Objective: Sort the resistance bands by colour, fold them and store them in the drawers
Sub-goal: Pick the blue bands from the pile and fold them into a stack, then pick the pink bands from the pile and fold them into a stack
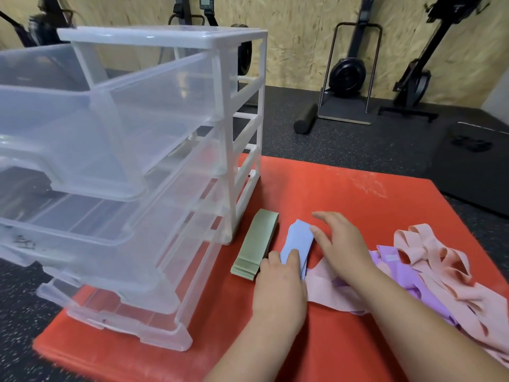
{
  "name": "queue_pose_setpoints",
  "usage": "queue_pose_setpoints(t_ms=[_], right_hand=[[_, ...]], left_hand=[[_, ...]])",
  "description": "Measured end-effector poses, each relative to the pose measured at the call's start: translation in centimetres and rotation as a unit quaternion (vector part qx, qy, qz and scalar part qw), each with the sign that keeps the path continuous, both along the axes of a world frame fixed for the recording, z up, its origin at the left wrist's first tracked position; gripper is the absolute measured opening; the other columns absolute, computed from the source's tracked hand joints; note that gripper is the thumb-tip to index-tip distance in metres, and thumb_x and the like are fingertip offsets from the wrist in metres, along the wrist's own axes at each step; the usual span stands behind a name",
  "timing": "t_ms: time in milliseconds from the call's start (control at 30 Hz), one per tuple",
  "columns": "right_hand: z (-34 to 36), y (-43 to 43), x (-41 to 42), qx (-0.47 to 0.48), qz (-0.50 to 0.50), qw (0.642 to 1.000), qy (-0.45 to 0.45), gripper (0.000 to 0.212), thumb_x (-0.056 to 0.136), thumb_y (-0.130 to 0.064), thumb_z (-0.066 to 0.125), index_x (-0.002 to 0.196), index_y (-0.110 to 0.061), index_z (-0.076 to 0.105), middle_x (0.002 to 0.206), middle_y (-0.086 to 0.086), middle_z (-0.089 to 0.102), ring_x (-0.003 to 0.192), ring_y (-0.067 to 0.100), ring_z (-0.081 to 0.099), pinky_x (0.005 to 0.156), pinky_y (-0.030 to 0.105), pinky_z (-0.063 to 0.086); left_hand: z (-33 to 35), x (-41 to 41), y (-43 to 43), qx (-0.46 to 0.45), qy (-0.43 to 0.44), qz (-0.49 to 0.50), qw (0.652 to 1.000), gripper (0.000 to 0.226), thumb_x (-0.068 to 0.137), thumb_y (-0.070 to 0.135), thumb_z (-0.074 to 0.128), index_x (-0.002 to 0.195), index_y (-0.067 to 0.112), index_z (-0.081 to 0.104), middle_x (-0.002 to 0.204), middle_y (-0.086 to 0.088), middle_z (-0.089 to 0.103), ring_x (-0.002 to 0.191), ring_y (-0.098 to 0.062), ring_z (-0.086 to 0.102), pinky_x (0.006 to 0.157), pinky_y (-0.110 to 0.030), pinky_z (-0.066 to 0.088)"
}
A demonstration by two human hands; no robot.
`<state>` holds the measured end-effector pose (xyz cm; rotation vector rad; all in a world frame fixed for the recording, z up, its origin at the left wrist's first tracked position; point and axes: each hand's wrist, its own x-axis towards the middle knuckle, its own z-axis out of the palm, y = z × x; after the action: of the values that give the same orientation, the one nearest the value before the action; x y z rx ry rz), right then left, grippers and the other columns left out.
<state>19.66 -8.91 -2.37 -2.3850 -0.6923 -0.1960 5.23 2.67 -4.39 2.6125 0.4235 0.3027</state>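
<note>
Blue bands (298,242) folded on red mat (330,188), just beside green stack (254,244) | left hand (278,288) pinches near end; right hand (341,249) flat-fingered at far edge | risk: fanned layers may spring apart when lifted; loose pink band (325,293) beneath may drag along

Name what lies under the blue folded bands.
The red mat shows around the blue bands. The left hand covers their near end, so overlap with the pink band cannot be seen.
</note>
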Motion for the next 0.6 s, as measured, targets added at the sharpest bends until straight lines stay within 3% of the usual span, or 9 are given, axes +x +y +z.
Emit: queue_pose_setpoints(t_ms=[67, 200, 267, 400, 500, 600], right_hand=[[0.0, -2.3, -2.7, -0.026, 0.023, 0.998, -0.054, 0.025, 0.099, -0.037, 0.062, 0.121, -0.028, 0.070, 0.123, -0.012, 0.067, 0.116, 0.013, 0.058, 0.100, 0.034, 0.044], [-1.3, -6.6, -6.2, -0.172, 0.091, 0.979, -0.054, 0.040, 0.088, -0.065, 0.059, 0.117, -0.040, 0.068, 0.120, -0.025, 0.062, 0.119, 0.000, 0.053, 0.102, 0.031, 0.042], [-2.1, -7.6, -6.2, -0.231, 0.092, 0.967, -0.055, 0.041, 0.086, -0.068, 0.058, 0.115, -0.042, 0.069, 0.118, -0.025, 0.061, 0.114, 0.003, 0.055, 0.098, 0.032, 0.044], [-1.9, -7.8, -5.6, -0.240, 0.052, 0.967, -0.073, 0.018, 0.082, -0.045, 0.055, 0.083, -0.034, 0.068, 0.086, -0.014, 0.061, 0.087, 0.016, 0.062, 0.068, 0.036, 0.043], [-1.0, -9.2, -5.1, -0.271, -0.014, 0.961, -0.054, 0.007, 0.077, -0.032, 0.061, 0.072, -0.028, 0.058, 0.079, -0.009, 0.058, 0.080, 0.020, 0.059, 0.066, 0.040, 0.045], [-0.7, -11.3, -4.8, -0.271, -0.073, 0.954, -0.104, 0.019, 0.076, -0.021, 0.074, 0.069, -0.025, 0.056, 0.073, -0.004, 0.057, 0.069, 0.028, 0.057, 0.058, 0.040, 0.045]], left_hand=[[-0.3, 0.0, 0.0, 0.011, -0.015, -0.003, 1.000, 0.024, 0.099, 0.030, 0.059, 0.122, 0.027, 0.051, 0.113, -0.005, 0.047, 0.098, -0.030, 0.050, 0.082, -0.043, 0.053], [-0.8, 0.2, -0.1, 0.051, -0.044, -0.005, 0.998, 0.019, 0.093, 0.034, 0.068, 0.108, 0.027, 0.058, 0.101, -0.005, 0.051, 0.085, -0.027, 0.051, 0.069, -0.040, 0.051], [-0.7, 0.1, -0.3, 0.058, -0.038, -0.008, 0.998, 0.021, 0.095, 0.034, 0.066, 0.112, 0.026, 0.058, 0.105, -0.007, 0.051, 0.091, -0.029, 0.051, 0.075, -0.041, 0.052], [-0.1, -0.1, -0.1, 0.060, 0.008, -0.011, 0.998, 0.026, 0.100, 0.028, 0.057, 0.125, 0.025, 0.053, 0.115, -0.008, 0.048, 0.103, -0.030, 0.049, 0.082, -0.041, 0.050], [0.3, -0.3, -0.1, 0.051, 0.021, -0.016, 0.998, 0.028, 0.102, 0.032, 0.055, 0.129, 0.024, 0.052, 0.117, -0.009, 0.048, 0.106, -0.031, 0.049, 0.086, -0.042, 0.051], [0.6, -0.4, -0.4, 0.053, 0.035, -0.017, 0.998, 0.034, 0.101, 0.037, 0.057, 0.132, 0.027, 0.050, 0.120, -0.008, 0.047, 0.107, -0.030, 0.049, 0.089, -0.043, 0.051]])
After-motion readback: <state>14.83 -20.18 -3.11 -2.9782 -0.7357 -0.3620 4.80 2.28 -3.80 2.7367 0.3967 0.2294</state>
